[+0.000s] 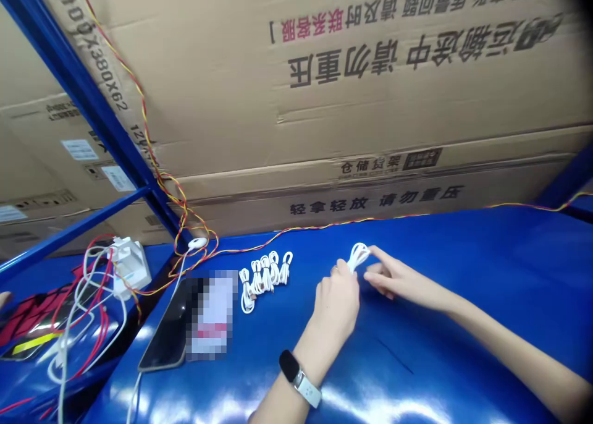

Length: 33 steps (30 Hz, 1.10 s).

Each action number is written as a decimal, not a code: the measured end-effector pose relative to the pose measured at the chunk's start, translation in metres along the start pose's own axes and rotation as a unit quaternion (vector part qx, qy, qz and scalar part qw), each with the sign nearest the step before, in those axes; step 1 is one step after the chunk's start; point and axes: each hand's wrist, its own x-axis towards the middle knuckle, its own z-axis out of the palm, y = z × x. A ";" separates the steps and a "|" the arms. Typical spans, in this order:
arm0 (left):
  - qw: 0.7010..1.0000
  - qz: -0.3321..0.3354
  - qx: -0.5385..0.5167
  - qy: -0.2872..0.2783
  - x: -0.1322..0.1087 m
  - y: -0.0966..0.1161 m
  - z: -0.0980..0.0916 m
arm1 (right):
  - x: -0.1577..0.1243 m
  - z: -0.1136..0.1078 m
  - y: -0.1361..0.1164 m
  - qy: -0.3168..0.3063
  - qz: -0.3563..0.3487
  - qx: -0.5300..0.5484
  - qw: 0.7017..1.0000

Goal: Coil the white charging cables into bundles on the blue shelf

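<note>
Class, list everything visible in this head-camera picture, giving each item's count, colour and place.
cardboard cartons: several, tan, stacked behind
shelf upright: one, blue, upper left
work surface: one, glossy blue, foreground
twisted wire: one, red and yellow, along the back edge
coiled cables: five, white, in a row
phone: one, black, left of centre
charger block: one, white, far left
looped cable: one, white, right of centre
smartwatch: one, black and white, lower centre
left hand: one, gripping the looped cable
right hand: one, fingertips at the loop
</note>
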 end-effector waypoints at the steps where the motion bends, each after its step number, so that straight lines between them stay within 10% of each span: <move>1: 1.000 -0.024 -0.014 0.003 0.003 -0.002 -0.002 | -0.001 0.001 0.000 -0.030 -0.003 -0.018 0.999; 9: 1.000 -0.004 0.019 0.015 0.012 -0.008 0.008 | -0.019 0.027 -0.017 -0.104 -0.036 -0.224 0.968; 33: 0.993 0.020 -0.114 -0.004 0.009 -0.008 0.008 | -0.048 0.041 -0.012 -0.033 0.108 -0.252 0.961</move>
